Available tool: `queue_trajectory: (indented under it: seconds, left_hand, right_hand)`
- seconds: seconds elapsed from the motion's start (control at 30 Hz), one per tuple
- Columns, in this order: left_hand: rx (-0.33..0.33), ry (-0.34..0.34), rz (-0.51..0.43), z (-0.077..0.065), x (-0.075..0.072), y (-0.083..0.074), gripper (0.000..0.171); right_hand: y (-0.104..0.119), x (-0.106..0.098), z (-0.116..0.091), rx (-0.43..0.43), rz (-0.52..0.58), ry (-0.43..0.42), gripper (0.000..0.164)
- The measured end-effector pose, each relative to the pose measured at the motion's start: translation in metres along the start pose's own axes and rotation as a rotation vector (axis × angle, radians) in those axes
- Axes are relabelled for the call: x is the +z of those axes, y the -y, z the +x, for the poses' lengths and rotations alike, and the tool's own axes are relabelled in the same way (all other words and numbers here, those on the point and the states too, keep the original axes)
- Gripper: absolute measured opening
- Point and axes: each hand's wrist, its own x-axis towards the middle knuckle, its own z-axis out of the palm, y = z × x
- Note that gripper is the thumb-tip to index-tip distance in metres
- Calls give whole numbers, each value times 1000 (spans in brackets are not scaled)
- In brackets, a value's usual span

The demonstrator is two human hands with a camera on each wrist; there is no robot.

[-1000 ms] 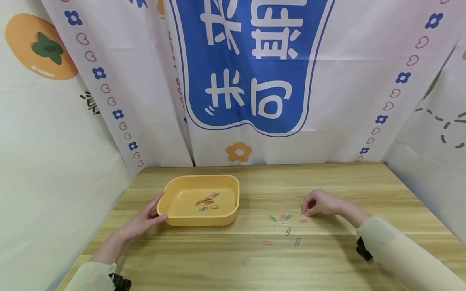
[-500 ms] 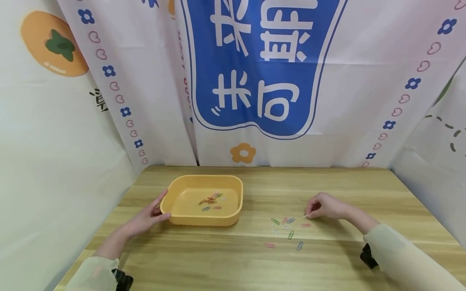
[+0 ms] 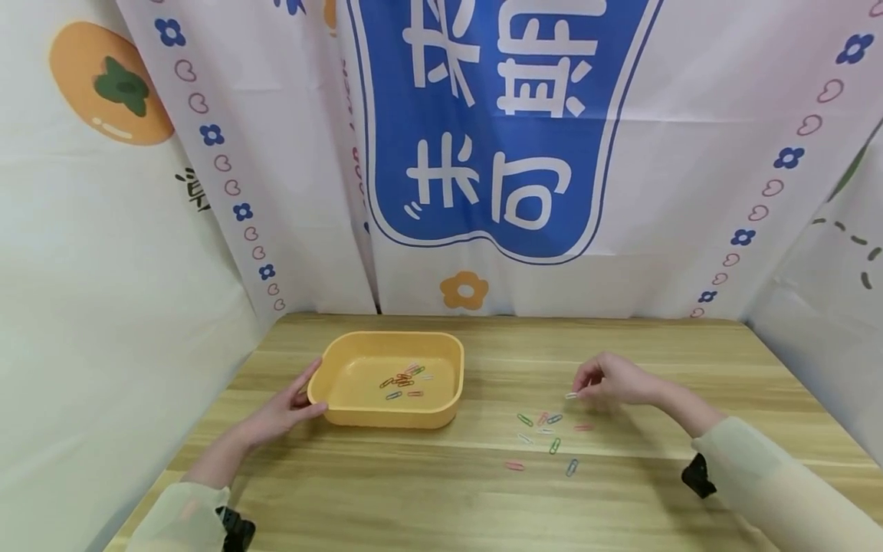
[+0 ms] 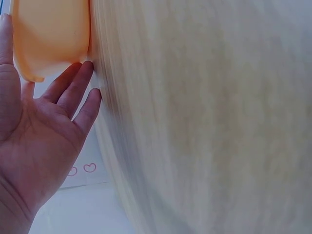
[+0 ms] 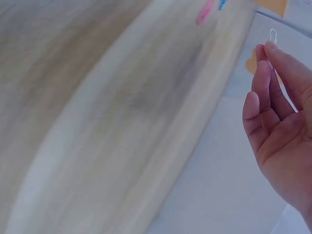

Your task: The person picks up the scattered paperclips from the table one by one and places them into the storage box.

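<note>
Outside tray rim (image 3: 393,412), right hand's (image 3: 610,379) paperclip (image 5: 273,36)

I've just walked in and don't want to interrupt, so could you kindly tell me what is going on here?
A person's right-hand grip pinches a white paper clip, held off the wooden table. The left-hand grip rests against the left end of a yellow tray. Several coloured clips already lie inside the tray, while loose clips are scattered on the table to its right.
</note>
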Motion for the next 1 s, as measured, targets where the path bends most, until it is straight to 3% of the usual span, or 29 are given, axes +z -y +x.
queue_trajectory:
  seconds: [0.53, 0.77, 1.0]
  left_hand:
    - [-21, -1, 11, -1, 0, -2, 86]
    - [-7, 12, 13, -1, 1, -2, 86]
    - [-25, -1, 5, -1, 0, 2, 86]
  right_hand:
    - [41, -18, 28, -75, 0, -29, 2]
    - [62, -20, 56, -107, -28, -36, 2]
    - [86, -15, 89, -78, -20, -25, 5]
